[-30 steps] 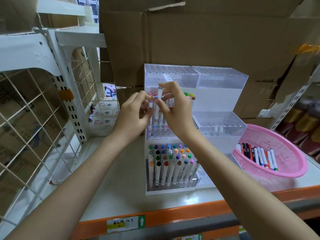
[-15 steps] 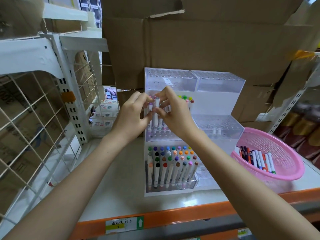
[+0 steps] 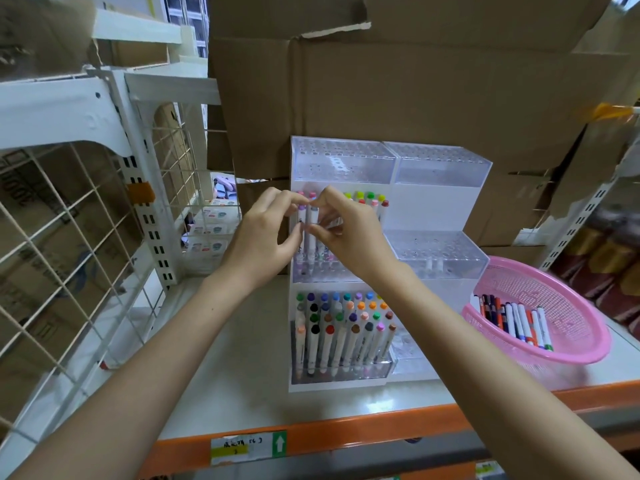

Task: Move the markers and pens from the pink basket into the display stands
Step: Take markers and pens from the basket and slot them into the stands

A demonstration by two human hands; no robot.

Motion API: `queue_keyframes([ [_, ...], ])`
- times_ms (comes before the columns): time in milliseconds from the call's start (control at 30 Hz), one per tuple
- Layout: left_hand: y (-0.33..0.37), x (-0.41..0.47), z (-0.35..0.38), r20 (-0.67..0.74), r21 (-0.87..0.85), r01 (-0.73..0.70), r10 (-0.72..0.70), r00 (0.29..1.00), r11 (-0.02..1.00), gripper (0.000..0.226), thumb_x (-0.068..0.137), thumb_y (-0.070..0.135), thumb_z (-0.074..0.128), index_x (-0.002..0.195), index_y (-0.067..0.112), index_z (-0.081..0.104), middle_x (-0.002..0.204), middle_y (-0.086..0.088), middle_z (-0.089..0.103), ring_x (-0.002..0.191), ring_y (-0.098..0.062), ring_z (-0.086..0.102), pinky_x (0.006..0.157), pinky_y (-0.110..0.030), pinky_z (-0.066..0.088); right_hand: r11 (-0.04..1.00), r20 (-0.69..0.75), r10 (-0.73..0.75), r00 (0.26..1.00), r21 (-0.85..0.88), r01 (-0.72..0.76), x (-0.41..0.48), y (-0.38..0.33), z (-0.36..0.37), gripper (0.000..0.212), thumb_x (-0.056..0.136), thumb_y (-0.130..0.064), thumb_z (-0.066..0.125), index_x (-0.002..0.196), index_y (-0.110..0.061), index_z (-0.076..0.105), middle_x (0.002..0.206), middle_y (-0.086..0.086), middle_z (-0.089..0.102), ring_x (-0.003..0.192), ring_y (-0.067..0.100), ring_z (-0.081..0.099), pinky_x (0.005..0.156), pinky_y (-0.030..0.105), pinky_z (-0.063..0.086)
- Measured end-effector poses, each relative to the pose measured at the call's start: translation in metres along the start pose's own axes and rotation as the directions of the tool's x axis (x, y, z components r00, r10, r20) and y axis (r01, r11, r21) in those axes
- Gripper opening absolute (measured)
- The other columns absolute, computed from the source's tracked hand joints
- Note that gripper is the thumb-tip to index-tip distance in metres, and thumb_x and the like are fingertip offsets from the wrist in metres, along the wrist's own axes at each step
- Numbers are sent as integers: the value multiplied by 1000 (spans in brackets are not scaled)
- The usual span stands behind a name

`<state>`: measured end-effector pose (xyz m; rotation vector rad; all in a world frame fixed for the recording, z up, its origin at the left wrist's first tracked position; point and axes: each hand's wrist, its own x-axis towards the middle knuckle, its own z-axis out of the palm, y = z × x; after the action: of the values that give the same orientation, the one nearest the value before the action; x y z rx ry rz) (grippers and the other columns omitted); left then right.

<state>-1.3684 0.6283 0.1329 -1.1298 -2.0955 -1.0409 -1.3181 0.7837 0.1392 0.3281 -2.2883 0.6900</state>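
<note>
Cardboard boxes (image 3: 415,81) fill the upper half of the frame, with a white wire-grid rack (image 3: 79,209) at the left. Below them a pale surface (image 3: 242,368) with an orange front edge carries two tiered clear acrylic display stands: the left display stand (image 3: 343,161) at centre, the right display stand (image 3: 440,168) touching its side. The pink basket (image 3: 575,348) sits at the right edge, just beside the right stand, with loose markers and pens (image 3: 516,320) lying along its near side. The left stand's bottom tier is packed with upright colour-capped markers (image 3: 343,327); its middle tier is partly filled. At centre frame, the left hand (image 3: 263,237) and right hand (image 3: 349,233) meet over the middle tier, each with thumb and forefinger pinching an upright white marker: a purple-capped marker (image 3: 300,216) in the left fingers, a grey-capped marker (image 3: 313,223) in the right fingers, the two barrels side by side.
</note>
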Motion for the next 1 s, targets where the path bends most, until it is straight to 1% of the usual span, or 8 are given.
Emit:
queue_keyframes([
  [67, 1, 0, 0, 10, 32, -8, 7, 1000, 999, 31, 83, 4, 64, 113, 9, 60, 107, -3, 55, 97, -13, 54, 84, -24, 45, 997, -32, -57, 998, -62, 55, 0, -1, -3, 27, 80, -15, 77, 102, -11, 61, 89, -10, 51, 72, 9, 52, 65, 14, 45],
  [167, 3, 3, -1, 2, 111, -13, 12, 1000, 994, 29, 84, 8, 63, 113, 8, 60, 110, -6, 56, 106, -19, 53, 88, -24, 41, 990, -19, -99, 995, -100, 97, -1, -1, -8, 33, 82, -22, 75, 110, -13, 61, 98, -3, 57, 84, 13, 55, 70, 25, 51],
  [233, 7, 5, -2, -13, 150, -18, 20, 1000, 989, 29, 84, 12, 64, 113, 9, 59, 111, -6, 55, 107, -20, 52, 89, -26, 41, 988, -17, -91, 996, -126, 88, -3, 0, -12, 35, 83, -26, 73, 114, -15, 61, 105, 0, 60, 94, 15, 58, 73, 33, 54],
  [367, 26, 13, 4, -3, 234, -62, 64, 998, 970, 30, 83, 17, 63, 113, 12, 60, 111, -7, 55, 106, -23, 52, 90, -38, 44, 979, -74, -67, 995, -196, 51, -5, 4, -31, 31, 84, -31, 71, 110, -17, 62, 104, 0, 60, 96, 20, 57, 64, 37, 54],
  [533, 62, 27, 34, 70, 356, -177, 163, 984, 917, 35, 82, 23, 57, 116, 12, 60, 108, -6, 61, 102, -26, 56, 91, -35, 38, 951, -89, -13, 996, -308, -15, -19, 24, -67, 35, 81, -27, 73, 113, -16, 63, 108, 0, 61, 100, 24, 55, 67, 39, 52],
  [633, 85, 31, 61, 117, 306, -187, 158, 980, 933, 37, 84, 22, 62, 119, 12, 58, 111, -8, 61, 105, -27, 57, 92, -39, 42, 925, -70, 67, 995, -369, -89, -39, 44, -94, 39, 83, -28, 70, 119, -16, 61, 117, 2, 60, 104, 27, 56, 73, 38, 51],
  [833, 146, 32, 135, 162, 171, -216, 189, 969, 961, 37, 81, 30, 54, 114, 13, 60, 105, -6, 61, 96, -24, 55, 86, -33, 42, 834, -21, 323, 946, -467, -295, -95, 93, -154, 45, 82, -22, 67, 125, -15, 56, 126, 6, 55, 109, 32, 52, 85, 42, 48],
  [1000, 191, 30, 203, 312, 45, -184, 161, 936, 982, 42, 82, 36, 40, 111, 13, 60, 104, -5, 59, 93, -27, 58, 77, -41, 51, 762, -6, 465, 885, -505, -404, -139, 136, -200, 43, 84, -27, 64, 125, -24, 55, 127, 1, 52, 114, 24, 48, 87, 38, 46],
])
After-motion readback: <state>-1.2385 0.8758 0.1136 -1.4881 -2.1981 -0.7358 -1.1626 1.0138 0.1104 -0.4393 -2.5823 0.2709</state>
